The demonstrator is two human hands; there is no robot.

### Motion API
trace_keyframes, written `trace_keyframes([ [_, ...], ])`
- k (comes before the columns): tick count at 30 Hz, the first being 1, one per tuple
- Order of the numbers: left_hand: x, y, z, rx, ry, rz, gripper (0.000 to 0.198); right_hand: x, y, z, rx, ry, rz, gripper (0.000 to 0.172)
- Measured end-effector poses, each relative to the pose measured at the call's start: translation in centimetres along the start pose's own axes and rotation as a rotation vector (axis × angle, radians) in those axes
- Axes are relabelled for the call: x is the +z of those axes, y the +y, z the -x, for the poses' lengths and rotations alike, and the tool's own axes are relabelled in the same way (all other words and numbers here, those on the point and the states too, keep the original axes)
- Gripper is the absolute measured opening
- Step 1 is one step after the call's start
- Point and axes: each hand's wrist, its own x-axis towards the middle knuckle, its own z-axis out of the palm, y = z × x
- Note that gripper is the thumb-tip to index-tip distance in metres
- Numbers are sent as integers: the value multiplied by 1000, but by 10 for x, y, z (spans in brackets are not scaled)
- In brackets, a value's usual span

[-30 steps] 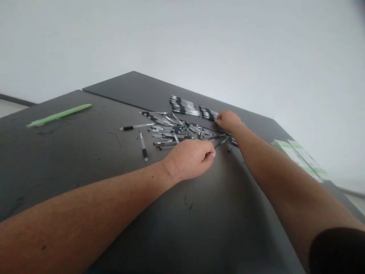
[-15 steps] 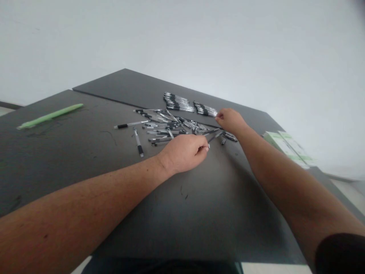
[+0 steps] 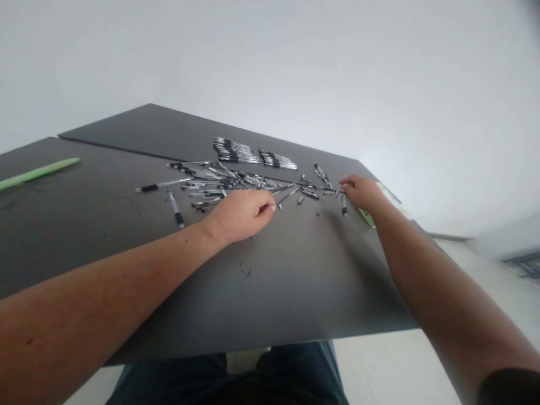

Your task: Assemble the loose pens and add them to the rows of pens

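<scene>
My left hand is closed just in front of a loose pile of clear pens with black grips. A pale tip shows beside its fingertips and a thin dark end below the palm, as of a pen mostly hidden in the fist. Over at the right, my right hand reaches with fingers a little apart to scattered pen caps. One black-and-clear cap lies just under its fingers. Whether the fingertips touch a cap cannot be made out.
Two neat rows of pens, a larger row and a smaller row, lie behind the pile. A long green pen-shaped object is at the left. Green-and-white boxes sit behind my right hand. A seam crosses the dark table.
My right hand has left the smaller pen row and moved right and nearer, to the caps. The left hand stays closed by the pile. The view has turned to the right.
</scene>
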Motion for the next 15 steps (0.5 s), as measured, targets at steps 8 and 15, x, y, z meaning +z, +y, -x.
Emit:
trace_keyframes([
  [8, 0, -6, 1, 40, 7, -14, 21, 24, -1, -76, 27, -23, 18, 50],
  [15, 1, -9, 3, 63, -44, -60, 24, 51, -17, -128, -12, -59, 27, 59],
])
